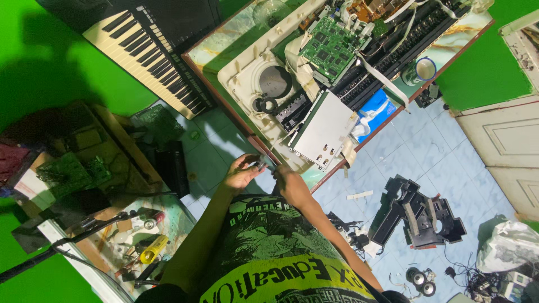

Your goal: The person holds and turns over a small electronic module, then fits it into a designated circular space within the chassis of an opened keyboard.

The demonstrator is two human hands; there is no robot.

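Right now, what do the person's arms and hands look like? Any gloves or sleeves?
Both arms are bare to the hands: no gloves or long sleeves. The left hand and right hand show no rings or watch. The person wears a black shirt with green and yellow print.

green walls (50, 62), blue tile floor (426, 151), door (508, 140)

Bright, even light; saturated green cast; dark shadow upper left; tilted view.

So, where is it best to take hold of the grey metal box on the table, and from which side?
Probably take the grey metal box by its two long edges, coming from above. It lies flat with its broad face up, and its near corner overhangs the table edge, by the left hand and right hand.
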